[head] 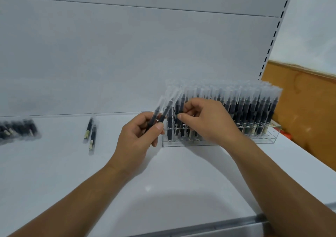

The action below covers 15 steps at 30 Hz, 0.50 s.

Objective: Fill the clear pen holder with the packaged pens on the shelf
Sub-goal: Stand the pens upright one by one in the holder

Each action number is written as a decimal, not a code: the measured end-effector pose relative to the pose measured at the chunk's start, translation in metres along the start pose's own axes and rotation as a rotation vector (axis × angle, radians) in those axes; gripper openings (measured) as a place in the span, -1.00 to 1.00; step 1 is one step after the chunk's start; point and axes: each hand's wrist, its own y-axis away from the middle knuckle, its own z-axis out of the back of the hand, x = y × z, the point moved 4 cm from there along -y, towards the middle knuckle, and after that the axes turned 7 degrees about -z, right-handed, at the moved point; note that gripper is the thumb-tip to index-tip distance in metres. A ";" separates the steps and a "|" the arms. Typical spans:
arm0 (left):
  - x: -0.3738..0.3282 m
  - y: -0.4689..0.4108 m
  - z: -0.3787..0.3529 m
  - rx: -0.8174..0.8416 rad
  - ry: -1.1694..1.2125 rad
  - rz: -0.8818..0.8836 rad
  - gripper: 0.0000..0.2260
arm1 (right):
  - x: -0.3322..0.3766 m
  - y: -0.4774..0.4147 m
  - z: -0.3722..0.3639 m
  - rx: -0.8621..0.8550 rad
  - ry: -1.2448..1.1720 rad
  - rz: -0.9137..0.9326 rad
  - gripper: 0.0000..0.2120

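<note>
Standing in pen holder [269, 138] — packaged pens [254, 113].

White shelf [54, 173] carries: clear pen holder [263, 140] at right; two loose packaged pens [91, 133] left-centre; blurred pen pile [18, 130] far left.

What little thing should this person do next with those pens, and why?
Probably press the pen that the right hand pinches down into the clear pen holder, at its left end, until it stands like the rest. The left hand grips two more packaged pens, ready to follow.
</note>
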 end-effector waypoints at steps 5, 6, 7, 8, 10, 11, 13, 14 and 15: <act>0.001 0.000 -0.001 0.023 -0.025 0.011 -0.86 | 0.013 -0.001 0.003 0.106 0.164 0.047 -0.94; 0.001 0.000 -0.002 0.021 -0.026 0.010 -0.86 | 0.013 -0.001 0.001 0.119 0.193 0.052 -0.95; 0.000 0.001 -0.002 0.016 -0.025 0.009 -0.87 | 0.013 -0.001 -0.001 0.122 0.203 0.050 -0.95; 0.000 0.001 -0.002 0.009 -0.022 0.006 -0.86 | 0.012 0.000 -0.003 0.118 0.196 0.043 -0.95; -0.001 0.001 -0.001 -0.002 -0.021 0.008 -0.85 | 0.009 0.002 -0.007 0.098 0.144 0.014 -0.96; -0.001 0.001 -0.001 -0.003 -0.023 0.011 -0.85 | 0.007 0.003 -0.007 0.090 0.123 0.003 -0.97; 0.000 0.001 -0.001 0.001 -0.030 0.017 -0.85 | 0.003 0.008 -0.004 0.085 0.111 -0.015 -0.89; 0.000 0.002 -0.001 0.007 -0.038 0.019 -0.84 | 0.001 0.011 0.000 0.081 0.102 -0.020 -0.84; 0.000 0.002 0.000 0.014 -0.050 0.019 -0.85 | -0.001 0.013 0.005 0.065 0.081 -0.019 -0.83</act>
